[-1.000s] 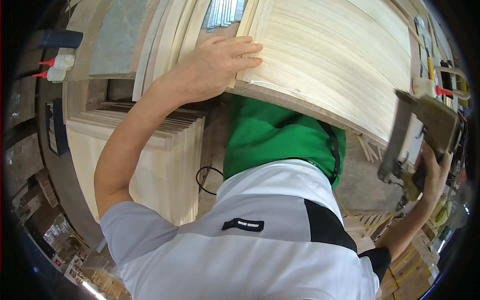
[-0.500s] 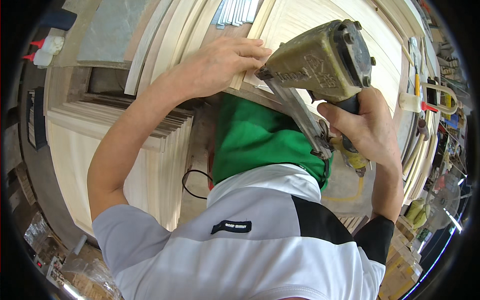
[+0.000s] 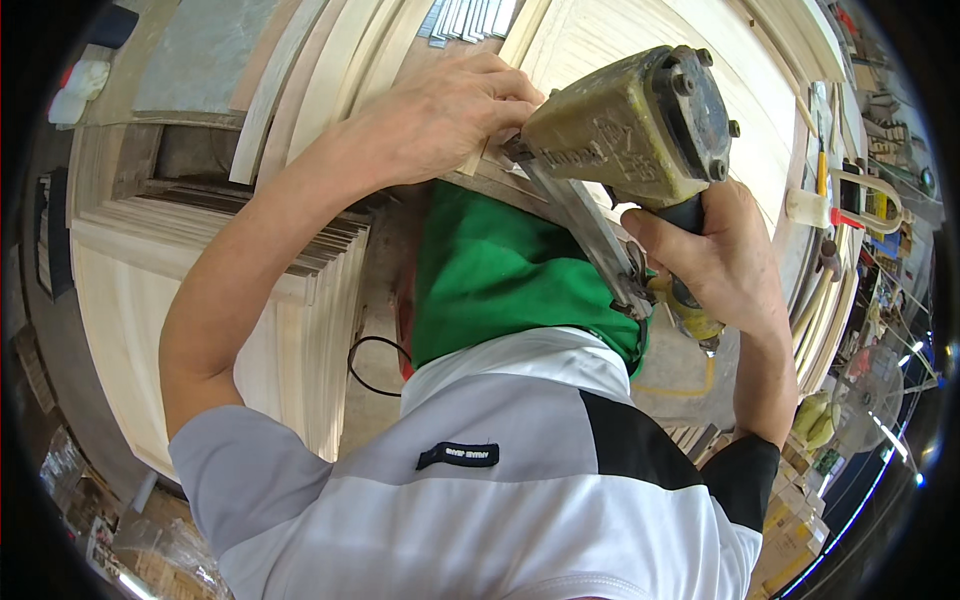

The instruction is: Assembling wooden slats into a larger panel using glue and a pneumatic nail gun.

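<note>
My right hand point(image 3: 725, 255) is closed around the black grip of a worn yellow-green nail gun point(image 3: 615, 125). The tool lies tilted, its long metal magazine point(image 3: 590, 235) slanting back toward my waist. Its nose meets the edge of a pale wooden panel point(image 3: 610, 30), right beside my left fingertips. With bent fingers, my left hand point(image 3: 435, 115) grips a narrow wooden strip point(image 3: 524, 32) along that panel's edge. The hand and tool hide the exact contact spot.
Pale boards point(image 3: 325, 75) and silver staple strips point(image 3: 478, 20) lie on the bench beyond my left hand. Stacked panels point(image 3: 190, 300) stand at left. White bottles point(image 3: 85, 80) sit far left; another red-tipped bottle point(image 3: 808, 208) lies at right beside a clamp point(image 3: 890, 205).
The view has shifted slightly, so most things sit a little farther left. My left fingers are more bent against the wood. The nail gun stays at the panel edge in my right hand.
</note>
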{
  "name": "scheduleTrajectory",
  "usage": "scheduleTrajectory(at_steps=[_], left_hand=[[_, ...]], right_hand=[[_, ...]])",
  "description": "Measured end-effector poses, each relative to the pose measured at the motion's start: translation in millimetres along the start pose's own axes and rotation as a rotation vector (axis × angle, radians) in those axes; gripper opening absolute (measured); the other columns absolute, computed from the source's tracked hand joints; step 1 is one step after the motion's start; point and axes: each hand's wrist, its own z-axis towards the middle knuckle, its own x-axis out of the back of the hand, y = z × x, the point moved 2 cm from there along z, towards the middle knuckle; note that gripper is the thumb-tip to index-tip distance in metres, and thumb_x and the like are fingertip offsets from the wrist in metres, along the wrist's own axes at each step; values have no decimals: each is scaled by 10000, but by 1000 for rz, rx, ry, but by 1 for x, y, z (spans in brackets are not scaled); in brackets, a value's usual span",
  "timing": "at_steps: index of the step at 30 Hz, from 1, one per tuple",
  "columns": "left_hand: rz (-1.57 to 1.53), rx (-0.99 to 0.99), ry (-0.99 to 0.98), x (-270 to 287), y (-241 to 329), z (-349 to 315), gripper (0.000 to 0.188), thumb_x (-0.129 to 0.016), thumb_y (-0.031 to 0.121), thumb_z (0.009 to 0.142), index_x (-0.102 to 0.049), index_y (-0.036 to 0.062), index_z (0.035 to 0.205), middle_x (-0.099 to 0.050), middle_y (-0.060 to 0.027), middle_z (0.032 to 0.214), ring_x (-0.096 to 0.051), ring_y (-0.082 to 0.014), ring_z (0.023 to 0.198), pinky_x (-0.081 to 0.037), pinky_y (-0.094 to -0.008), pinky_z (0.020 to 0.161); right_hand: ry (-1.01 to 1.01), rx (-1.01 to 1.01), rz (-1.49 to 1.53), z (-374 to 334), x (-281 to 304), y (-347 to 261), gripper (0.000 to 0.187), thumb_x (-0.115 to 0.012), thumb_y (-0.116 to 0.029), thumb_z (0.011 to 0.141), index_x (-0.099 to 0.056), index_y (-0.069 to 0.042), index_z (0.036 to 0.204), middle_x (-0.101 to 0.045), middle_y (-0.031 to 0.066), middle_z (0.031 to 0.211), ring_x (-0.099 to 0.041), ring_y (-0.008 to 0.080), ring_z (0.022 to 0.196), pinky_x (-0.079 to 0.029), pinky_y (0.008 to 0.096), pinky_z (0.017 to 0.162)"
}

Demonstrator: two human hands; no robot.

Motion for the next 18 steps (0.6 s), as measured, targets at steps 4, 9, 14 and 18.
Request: scheduleTrajectory(at_steps=[4, 9, 14, 18], left_hand=[[22, -31, -25, 2, 2, 14, 276, -586, 96, 802, -658, 83, 1068, -618, -21, 1088, -533, -240, 1051, -432, -353, 914], [-256, 123, -87, -6, 0, 16, 310, -625, 135, 778, -641, 79, 1082, -603, -67, 1056, -548, -283, 1019, -430, -391, 904], [-117, 52, -210, 1, 5, 14, 359, -593, 49, 764, -628, 63, 1121, -597, -100, 1169, -533, -292, 1138, -414, -409, 990], [-36, 77, -283, 15, 21, 18, 425, -643, 41, 770, -583, 8, 1189, -548, -135, 1286, -474, -307, 1256, -397, -414, 1029]], right_hand=[[-31, -30, 26, -6, 9, -1, 294, -681, -158, 796, -571, 74, 939, -610, 212, 673, -611, 332, 612, -482, 384, 606], [-14, 174, 26, -1, 1, 15, 321, -622, -126, 813, -500, 74, 1032, -624, 307, 827, -600, 481, 828, -487, 495, 744], [84, 215, 133, -21, 26, 29, 364, -652, -153, 791, -553, 63, 1067, -647, 285, 871, -630, 437, 868, -500, 445, 783], [126, -130, 208, -19, 69, 43, 344, -656, -183, 809, -598, 70, 1035, -656, 149, 765, -641, 196, 638, -521, 325, 611]])
